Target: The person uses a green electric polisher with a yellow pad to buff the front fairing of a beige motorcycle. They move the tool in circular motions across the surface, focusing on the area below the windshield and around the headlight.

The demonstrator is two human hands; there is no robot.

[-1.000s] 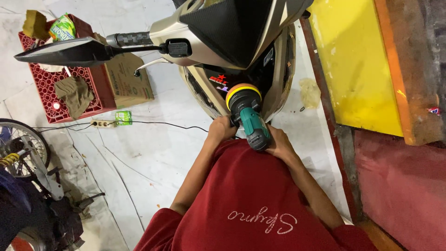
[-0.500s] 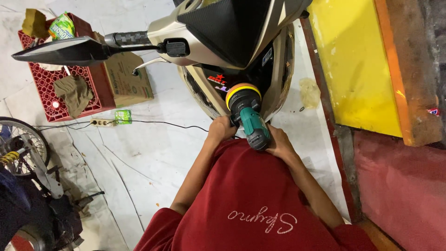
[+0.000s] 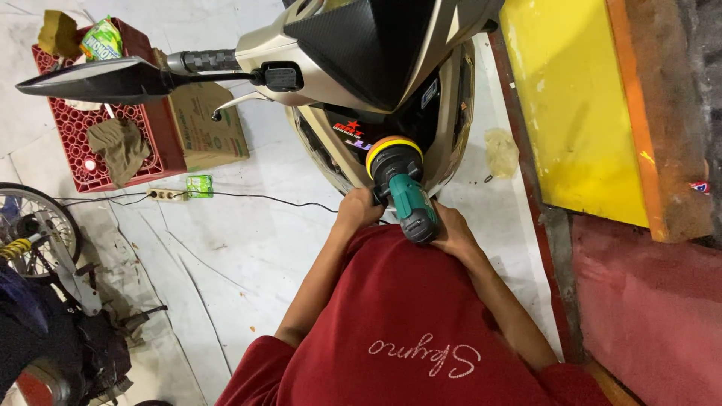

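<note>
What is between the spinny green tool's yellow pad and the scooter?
Nothing visible. The green polisher is held by the left hand and the right hand, and its yellow-edged pad sits right up against the scooter's dark front panel. Whether it actually touches cannot be told from above.

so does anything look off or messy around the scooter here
Nothing looks damaged. Both hands, left and right, hold the green polisher against the scooter. The only untidy bits: a crumpled rag draped in the red crate, and a dull smear on the floor beside the scooter.
</note>
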